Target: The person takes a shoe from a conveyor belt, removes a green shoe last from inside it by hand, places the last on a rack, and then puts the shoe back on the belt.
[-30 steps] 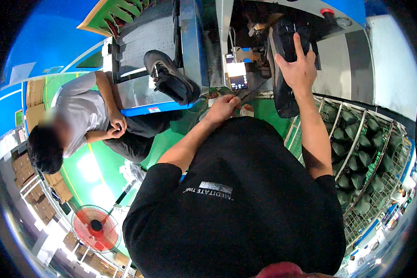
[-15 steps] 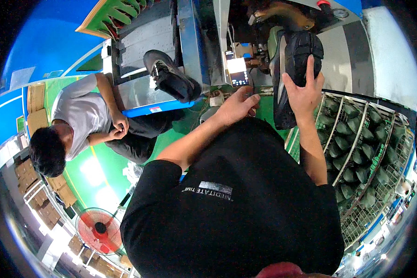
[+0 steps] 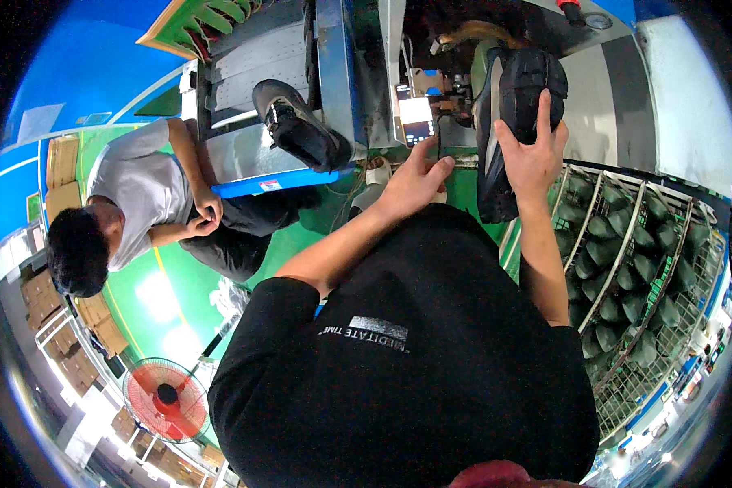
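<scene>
My right hand (image 3: 535, 161) grips a black shoe (image 3: 496, 175), its thumb and fingers spread over the sole, which faces me. The shoe stands on end against the machine, and what lies behind it is hidden. My left hand (image 3: 417, 180) holds nothing. Its index finger stretches up to the lower edge of a small lit screen (image 3: 417, 114) on the machine's front; whether it touches cannot be made out. The thumb stands apart and the other fingers curl. A second shoe, black and grey with laces (image 3: 301, 130), rests on the metal conveyor edge to the left.
On the left a person in a grey shirt (image 3: 142, 175) sits with hands together beside the conveyor (image 3: 260, 69). A red floor fan (image 3: 167, 398) stands behind them. To my right is a wire rack (image 3: 626, 268) of dark shoe-shaped pieces. A red knob (image 3: 572, 10) tops the machine.
My left hand has moved up toward the screen and its index finger has stretched out. My right hand and the shoe have hardly moved.
</scene>
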Tool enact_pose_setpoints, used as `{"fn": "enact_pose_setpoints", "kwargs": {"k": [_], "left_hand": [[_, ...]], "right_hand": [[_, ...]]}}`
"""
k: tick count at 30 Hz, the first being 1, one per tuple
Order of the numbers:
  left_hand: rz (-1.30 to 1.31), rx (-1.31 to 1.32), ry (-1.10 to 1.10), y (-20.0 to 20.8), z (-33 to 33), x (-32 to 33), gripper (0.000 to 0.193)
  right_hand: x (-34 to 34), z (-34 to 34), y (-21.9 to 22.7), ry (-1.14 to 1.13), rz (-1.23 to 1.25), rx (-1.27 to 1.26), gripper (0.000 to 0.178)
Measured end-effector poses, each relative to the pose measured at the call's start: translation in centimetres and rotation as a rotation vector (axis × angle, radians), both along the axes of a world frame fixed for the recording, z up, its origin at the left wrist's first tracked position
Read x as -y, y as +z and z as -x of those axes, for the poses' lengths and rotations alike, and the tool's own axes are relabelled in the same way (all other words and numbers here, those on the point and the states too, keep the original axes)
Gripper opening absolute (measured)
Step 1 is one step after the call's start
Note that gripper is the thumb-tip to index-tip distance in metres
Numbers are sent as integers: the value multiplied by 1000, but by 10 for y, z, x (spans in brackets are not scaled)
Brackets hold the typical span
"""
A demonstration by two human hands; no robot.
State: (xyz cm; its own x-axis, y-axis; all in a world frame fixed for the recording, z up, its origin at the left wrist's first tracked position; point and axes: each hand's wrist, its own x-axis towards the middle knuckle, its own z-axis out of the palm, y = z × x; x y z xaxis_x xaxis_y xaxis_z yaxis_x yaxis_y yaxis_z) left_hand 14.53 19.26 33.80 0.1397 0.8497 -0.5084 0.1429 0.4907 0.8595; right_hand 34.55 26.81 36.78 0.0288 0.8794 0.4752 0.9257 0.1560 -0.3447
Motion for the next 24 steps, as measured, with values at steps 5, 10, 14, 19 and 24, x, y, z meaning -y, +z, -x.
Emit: {"fn": "enact_pose_setpoints", "kwargs": {"k": [5,10,14,19,24], "left_hand": [[-172,-133,-52,-14,-5,3,63],[-111,-4,-77,-24,-12,11,60],[-82,165,-18,-11,-13,14,65],[280,676,4,-11,-27,6,81],[614,1076,-94,-21,-48,-2,101]], "right_hand": [[1,2,2,-27,29,18,95],[7,5,9,-27,76,-32,93],[51,-18,0,150,-79,-154,95],[87,-63,-9,212,7,-79,97],[121,-92,25,237,384,-59,80]]}}
